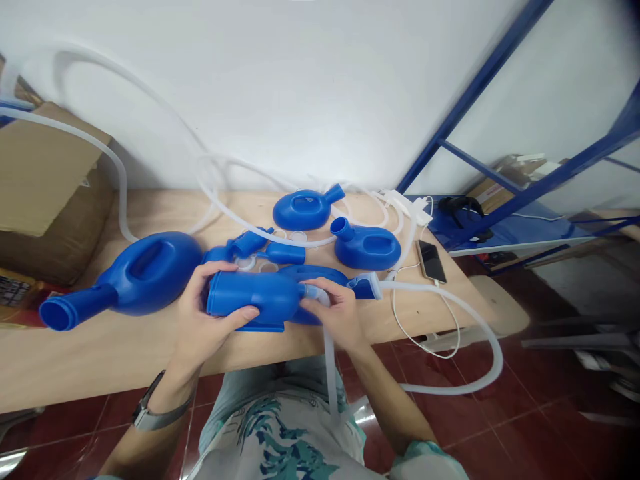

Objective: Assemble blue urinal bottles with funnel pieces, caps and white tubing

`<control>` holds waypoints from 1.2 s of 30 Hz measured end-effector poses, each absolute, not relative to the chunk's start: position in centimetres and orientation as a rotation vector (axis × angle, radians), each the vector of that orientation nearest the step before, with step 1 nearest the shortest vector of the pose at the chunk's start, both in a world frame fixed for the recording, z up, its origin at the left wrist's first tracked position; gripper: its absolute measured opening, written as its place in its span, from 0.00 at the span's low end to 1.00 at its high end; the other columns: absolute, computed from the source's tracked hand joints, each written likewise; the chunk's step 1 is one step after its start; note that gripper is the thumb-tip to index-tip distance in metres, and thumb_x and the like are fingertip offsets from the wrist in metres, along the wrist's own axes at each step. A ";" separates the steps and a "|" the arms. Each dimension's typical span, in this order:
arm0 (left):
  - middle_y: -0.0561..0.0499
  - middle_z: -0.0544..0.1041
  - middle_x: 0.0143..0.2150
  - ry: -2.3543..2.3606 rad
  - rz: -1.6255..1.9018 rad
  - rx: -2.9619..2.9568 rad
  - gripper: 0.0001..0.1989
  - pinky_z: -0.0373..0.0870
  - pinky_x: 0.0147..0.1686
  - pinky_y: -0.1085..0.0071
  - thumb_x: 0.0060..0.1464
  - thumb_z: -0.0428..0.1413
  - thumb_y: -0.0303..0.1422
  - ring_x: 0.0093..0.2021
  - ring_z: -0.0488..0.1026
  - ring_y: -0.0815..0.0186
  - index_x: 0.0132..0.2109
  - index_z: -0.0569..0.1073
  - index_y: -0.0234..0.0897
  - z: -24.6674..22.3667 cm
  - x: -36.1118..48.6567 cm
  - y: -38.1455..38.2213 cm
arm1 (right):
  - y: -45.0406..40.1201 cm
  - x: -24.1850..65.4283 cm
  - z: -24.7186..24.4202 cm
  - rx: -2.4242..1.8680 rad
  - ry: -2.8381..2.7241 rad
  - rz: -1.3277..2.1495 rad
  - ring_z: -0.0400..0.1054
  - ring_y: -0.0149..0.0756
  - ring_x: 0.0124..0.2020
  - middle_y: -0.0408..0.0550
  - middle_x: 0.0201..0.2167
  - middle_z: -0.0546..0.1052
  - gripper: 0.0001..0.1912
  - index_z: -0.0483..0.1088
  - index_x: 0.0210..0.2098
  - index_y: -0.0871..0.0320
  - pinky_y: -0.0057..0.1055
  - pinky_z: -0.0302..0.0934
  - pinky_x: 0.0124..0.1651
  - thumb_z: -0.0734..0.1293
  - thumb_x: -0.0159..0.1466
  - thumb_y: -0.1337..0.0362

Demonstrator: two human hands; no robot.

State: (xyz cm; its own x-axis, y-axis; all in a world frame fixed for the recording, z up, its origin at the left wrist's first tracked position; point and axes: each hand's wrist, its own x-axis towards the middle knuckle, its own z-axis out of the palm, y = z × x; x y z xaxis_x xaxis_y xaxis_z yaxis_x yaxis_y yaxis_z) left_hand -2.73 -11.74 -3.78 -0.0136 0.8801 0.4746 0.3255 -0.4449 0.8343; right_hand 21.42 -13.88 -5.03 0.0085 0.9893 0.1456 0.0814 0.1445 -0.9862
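Observation:
My left hand [207,313] is wrapped around a blue plastic cup-shaped fitting [255,295], which lies sideways with its wide end to the left. At its narrow right end, my right hand [335,310] pinches the end of a clear hose [329,367] against the spout. Whether the hose is pushed fully on is hidden by my fingers. The hose hangs down toward my lap. Behind and below the fitting lies a blue urinal bottle [320,273] with a translucent cap [367,285] and a second hose [440,287]. To the left rests a larger-looking blue urinal bottle [165,267].
Two more blue bottles [303,210] [370,248] stand toward the wall. Several small blue fittings [285,253] lie behind my hands. A phone [431,261] with a cable is on the wooden table [135,367]. Cardboard box [50,180] at left; blue metal rack [475,87] at right.

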 end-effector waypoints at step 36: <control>0.49 0.79 0.46 1.247 1.450 2.077 0.26 0.78 0.46 0.61 0.48 0.74 0.43 0.47 0.79 0.55 0.51 0.75 0.44 -4.7 -3.0 -15.1 | -15.6 23.0 -5.4 -1.045 -1.620 1.228 0.76 0.42 0.55 0.52 0.54 0.79 0.20 0.70 0.62 0.52 0.44 0.70 0.61 0.68 0.72 0.57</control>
State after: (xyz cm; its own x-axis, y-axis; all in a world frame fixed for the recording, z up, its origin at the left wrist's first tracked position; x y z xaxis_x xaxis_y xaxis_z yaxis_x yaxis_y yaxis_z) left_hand -2.96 -15.12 -4.74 0.1054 0.7943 0.5983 0.4732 -0.5692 0.6724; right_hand 22.97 -15.57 -5.44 -0.3093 0.9423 0.1285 0.1311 0.1760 -0.9756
